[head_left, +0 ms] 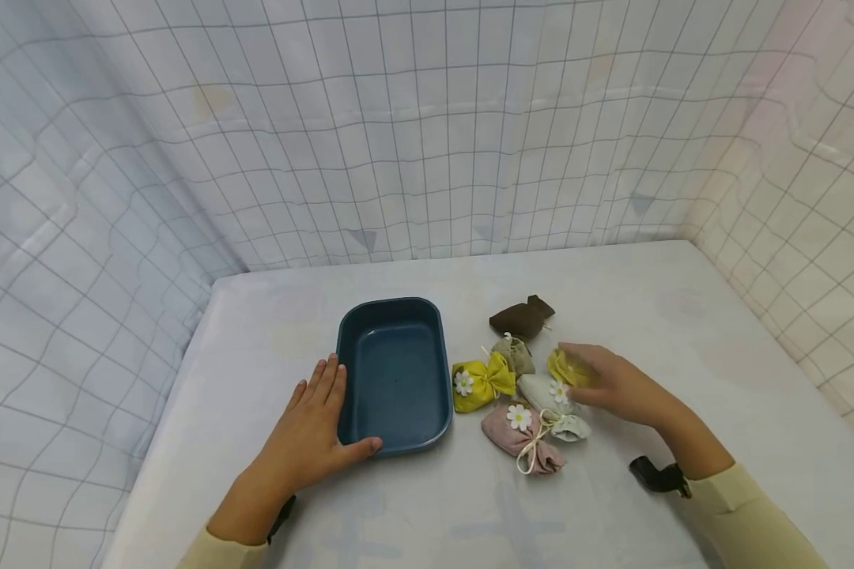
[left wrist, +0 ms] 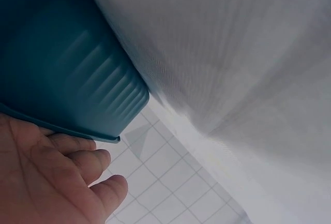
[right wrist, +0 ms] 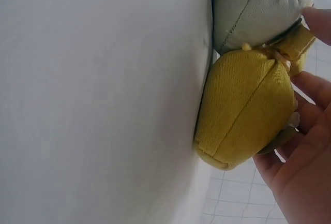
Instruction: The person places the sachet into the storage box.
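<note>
My left hand [head_left: 304, 444] rests against the left side of a dark blue rectangular basin [head_left: 396, 387]. Its fingers lie straight along the rim and its thumb reaches across the near corner. In the left wrist view, the fingers [left wrist: 87, 161] touch the rim of the ribbed basin wall [left wrist: 95, 79]. My right hand [head_left: 622, 386] is over a yellow drawstring pouch [right wrist: 243, 107]. Its fingers lie loosely along the pouch's far side, while the thumb stays apart, near a pale grey-green pouch [right wrist: 253, 14]. The yellow pouch sits on the table; the hand partly hides it in the head view.
Between basin and right hand lie a second yellow pouch [head_left: 478, 382] with a white flower, an olive-beige pouch [head_left: 518, 356] and a pink pouch [head_left: 515, 427]. A dark brown pouch [head_left: 519, 319] lies farther back. White cloth covers the table [head_left: 427, 514]; grid-patterned curtains [head_left: 427, 158] surround it.
</note>
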The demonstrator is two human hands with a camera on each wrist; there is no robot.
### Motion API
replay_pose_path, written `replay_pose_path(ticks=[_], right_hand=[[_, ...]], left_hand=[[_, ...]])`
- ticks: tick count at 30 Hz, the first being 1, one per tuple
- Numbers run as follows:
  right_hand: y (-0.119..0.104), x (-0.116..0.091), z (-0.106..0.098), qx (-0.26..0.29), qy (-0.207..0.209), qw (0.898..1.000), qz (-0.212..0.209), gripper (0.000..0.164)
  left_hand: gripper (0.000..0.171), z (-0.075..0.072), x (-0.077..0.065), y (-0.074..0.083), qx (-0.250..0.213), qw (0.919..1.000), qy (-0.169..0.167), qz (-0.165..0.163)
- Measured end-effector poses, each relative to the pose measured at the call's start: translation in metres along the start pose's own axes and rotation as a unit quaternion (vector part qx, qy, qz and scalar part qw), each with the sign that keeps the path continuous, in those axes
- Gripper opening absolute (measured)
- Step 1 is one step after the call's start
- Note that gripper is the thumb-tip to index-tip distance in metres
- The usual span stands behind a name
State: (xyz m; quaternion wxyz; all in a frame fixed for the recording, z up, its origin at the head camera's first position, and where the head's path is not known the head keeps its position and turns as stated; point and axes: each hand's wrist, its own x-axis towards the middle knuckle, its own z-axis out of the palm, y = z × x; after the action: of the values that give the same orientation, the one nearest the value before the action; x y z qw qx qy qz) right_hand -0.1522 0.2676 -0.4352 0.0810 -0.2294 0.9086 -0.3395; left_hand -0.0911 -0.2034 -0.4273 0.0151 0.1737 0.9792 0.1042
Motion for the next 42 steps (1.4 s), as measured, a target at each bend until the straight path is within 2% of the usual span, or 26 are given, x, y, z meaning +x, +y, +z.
replay_pose_path(ticks=[7, 15, 33, 42], right_hand=[[-0.0004, -0.0005, -0.0009, -0.009, -0.005, 1.0, -0.027, 0.069], [0.0002, -0.0017, -0.0017, -0.022, 0.007, 0.999, -0.022, 0.066], [0.0049, -0.0033, -0.0012, 0.014, 0.012, 1.0, -0.021, 0.055], [0.0003, -0.0015, -0.0013, -0.012, 0.021, 0.999, -0.025, 0.057]], left_hand=[[0.121, 0.0012, 0.0005, 0.0, 0.004, 1.0, 0.005, -0.001], [0.122, 0.0008, 0.0003, 0.0005, 0.001, 1.0, -0.001, -0.004], [0.12, 0.0015, 0.0001, 0.0017, -0.004, 1.0, 0.003, -0.002], [0.119, 0.0019, -0.0003, 0.001, -0.005, 1.0, 0.002, -0.005]])
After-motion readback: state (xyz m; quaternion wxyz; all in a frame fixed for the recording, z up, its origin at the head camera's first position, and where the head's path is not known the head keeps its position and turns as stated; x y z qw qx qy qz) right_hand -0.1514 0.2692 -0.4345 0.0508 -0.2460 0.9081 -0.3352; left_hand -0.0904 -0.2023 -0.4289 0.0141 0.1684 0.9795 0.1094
